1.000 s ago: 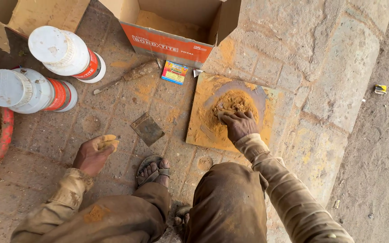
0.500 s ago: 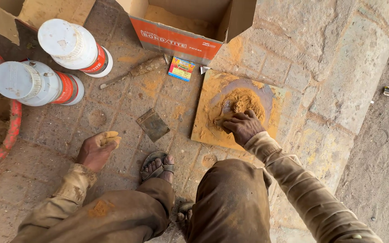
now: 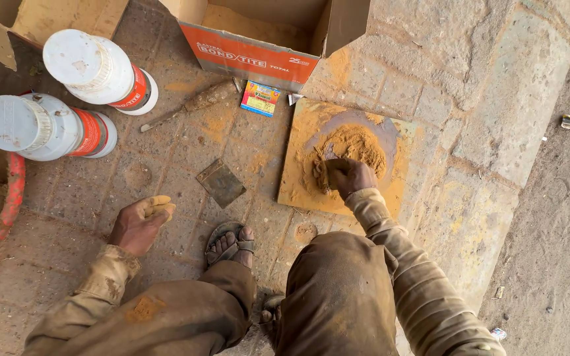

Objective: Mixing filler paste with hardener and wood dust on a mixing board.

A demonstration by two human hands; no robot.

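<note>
My right hand [image 3: 349,177] is closed around what looks like a small flat blade [image 3: 322,173], pressed into a heap of orange-yellow paste [image 3: 357,144] on a square board [image 3: 298,191] lying on the paving. My left hand [image 3: 138,223] rests on the paving bricks by my knee. Its fingers are curled together and caked with yellow paste, and nothing shows in it. My sandalled foot [image 3: 229,242] stands between the two hands.
Two white plastic jars with red labels [image 3: 94,69] [image 3: 41,128] lie at the left. A paste-caked hand tool [image 3: 192,105], a small colourful packet [image 3: 260,97] and a flat metal plate [image 3: 221,182] lie near an open cardboard box [image 3: 258,56]. A red basin rim [image 3: 9,198] and stone kerb [image 3: 496,105] flank the spot.
My right hand has drawn back from the top of the paste heap to its near edge. My left hand has stayed on the bricks. The view has shifted slightly.
</note>
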